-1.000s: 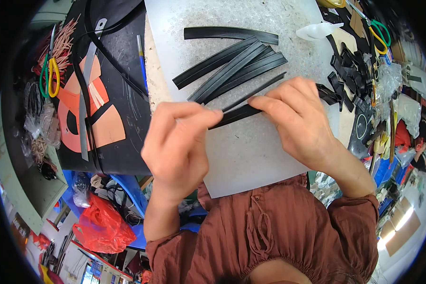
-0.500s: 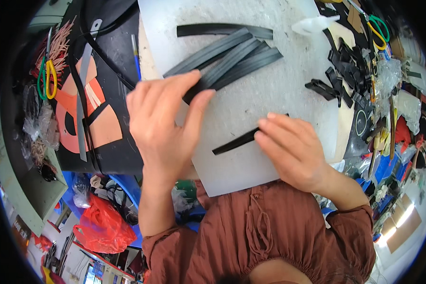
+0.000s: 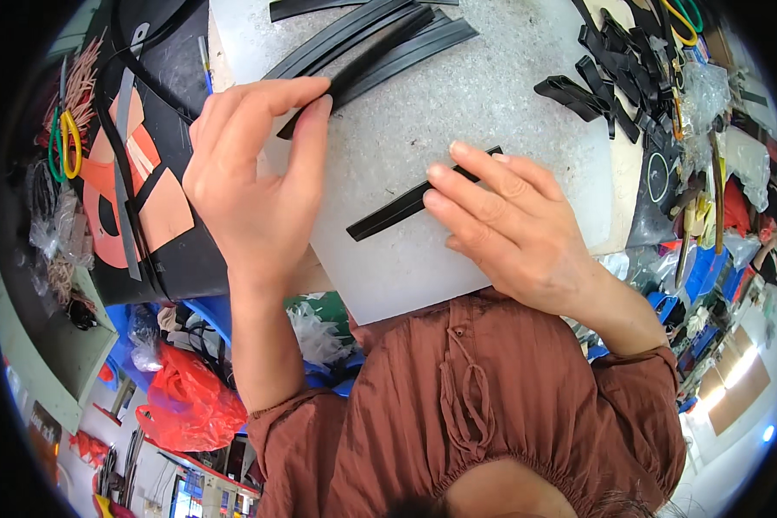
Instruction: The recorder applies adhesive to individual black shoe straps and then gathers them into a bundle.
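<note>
My left hand (image 3: 255, 177) pinches a dark black strip (image 3: 380, 53) between thumb and forefinger. That strip slants across a loose pile of flat black strips (image 3: 432, 47) at the far side of the pale board (image 3: 388, 281). Closer to me, another narrow black strip (image 3: 390, 213) with a lengthwise line lies slantwise on the board. The outstretched fingers of my right hand (image 3: 518, 216) rest flat over its right part, covering some of it.
Folded black strip pieces (image 3: 609, 82) are heaped at the right. On the left lie a metal ruler (image 3: 128, 121), peach-coloured cut pieces (image 3: 166, 211) and scissors with yellow and green handles (image 3: 71, 142). A red plastic bag (image 3: 190, 401) sits below the table edge.
My left thumb and forefinger have closed on a strip of the pile, and its far end has turned. The view has shifted; my right hand still rests on the near strip.
</note>
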A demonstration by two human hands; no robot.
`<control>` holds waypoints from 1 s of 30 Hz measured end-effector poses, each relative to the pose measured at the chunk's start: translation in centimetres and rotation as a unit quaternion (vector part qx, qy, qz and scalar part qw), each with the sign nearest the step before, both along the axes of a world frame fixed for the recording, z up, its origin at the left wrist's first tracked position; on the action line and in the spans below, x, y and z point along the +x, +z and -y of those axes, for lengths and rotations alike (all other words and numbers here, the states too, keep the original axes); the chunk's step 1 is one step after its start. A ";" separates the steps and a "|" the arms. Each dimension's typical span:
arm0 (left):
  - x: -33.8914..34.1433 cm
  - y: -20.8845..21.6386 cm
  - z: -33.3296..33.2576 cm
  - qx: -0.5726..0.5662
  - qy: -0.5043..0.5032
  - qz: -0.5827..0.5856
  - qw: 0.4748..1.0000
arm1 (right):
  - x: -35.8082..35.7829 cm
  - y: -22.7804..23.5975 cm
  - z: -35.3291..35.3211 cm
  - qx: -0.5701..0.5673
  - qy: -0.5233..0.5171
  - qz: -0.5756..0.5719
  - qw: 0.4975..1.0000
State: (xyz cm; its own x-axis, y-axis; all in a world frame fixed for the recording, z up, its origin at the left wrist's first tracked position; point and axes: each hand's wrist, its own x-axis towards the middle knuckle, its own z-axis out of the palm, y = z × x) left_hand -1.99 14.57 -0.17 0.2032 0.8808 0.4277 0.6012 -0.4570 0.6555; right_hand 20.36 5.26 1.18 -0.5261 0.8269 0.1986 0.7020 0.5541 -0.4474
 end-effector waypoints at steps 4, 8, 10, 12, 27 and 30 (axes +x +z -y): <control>0.0 1.6 2.1 -0.064 -0.053 0.119 0.989 | 1.5 -0.1 1.8 -0.026 0.027 0.019 0.999; 0.3 2.2 5.0 -0.155 -0.052 0.053 0.985 | 2.1 0.8 3.0 -0.035 0.023 0.038 0.998; 0.4 1.1 5.4 -0.077 -0.051 -0.042 0.995 | 2.1 0.9 3.0 -0.032 0.007 0.026 0.999; 0.4 1.2 5.0 -0.044 -0.035 -0.043 0.997 | 2.4 1.2 2.0 -0.005 -0.003 0.001 1.000; -0.3 1.1 3.1 0.015 -0.067 -0.018 0.998 | 1.7 2.6 -8.0 0.146 -0.019 -0.012 0.989; -0.7 1.0 3.2 -0.039 -0.041 0.004 0.998 | 1.7 2.2 -8.4 0.137 -0.029 -0.023 0.990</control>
State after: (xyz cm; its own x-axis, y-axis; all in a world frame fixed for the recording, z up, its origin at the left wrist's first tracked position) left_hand -2.65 11.32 0.79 0.2734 0.8920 0.3600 0.5577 -0.4519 0.6962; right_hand 22.09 13.66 3.43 -0.4641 0.7671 0.4428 0.7185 0.6184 -0.3184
